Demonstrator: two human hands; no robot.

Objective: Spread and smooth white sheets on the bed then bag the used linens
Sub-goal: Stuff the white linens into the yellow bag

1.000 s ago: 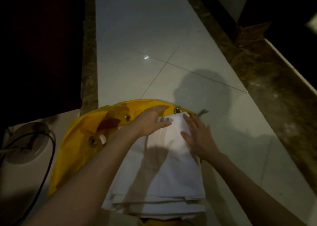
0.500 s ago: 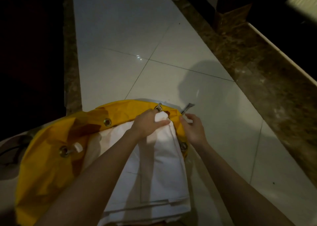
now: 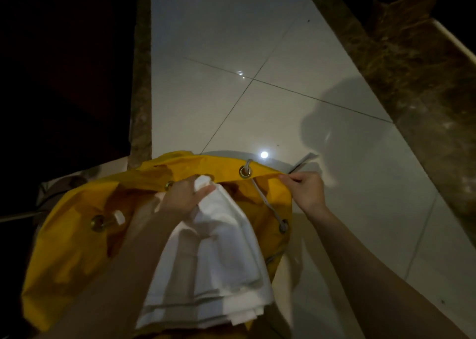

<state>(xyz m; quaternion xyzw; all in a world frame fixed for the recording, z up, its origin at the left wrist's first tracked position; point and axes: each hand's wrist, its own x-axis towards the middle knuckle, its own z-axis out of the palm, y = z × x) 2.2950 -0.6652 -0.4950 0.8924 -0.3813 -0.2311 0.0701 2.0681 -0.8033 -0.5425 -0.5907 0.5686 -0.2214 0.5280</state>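
over pale tiles, left hand [image 3: 184, 197] gripping folded sheets [image 3: 219, 256] — right hand [image 3: 306, 190] pinching yellow bag [image 3: 64, 256] rim

1 bag [image 3: 64, 256], 2 hands [image 3: 180, 199], 1 sheet [image 3: 221, 256]

glossy floor tiles [image 3: 257, 42], white cloth linens [image 3: 221, 248]

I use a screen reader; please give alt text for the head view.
The left hand pushes folded white linens into a yellow bag while the right hand pinches its rim open, above a tiled floor.
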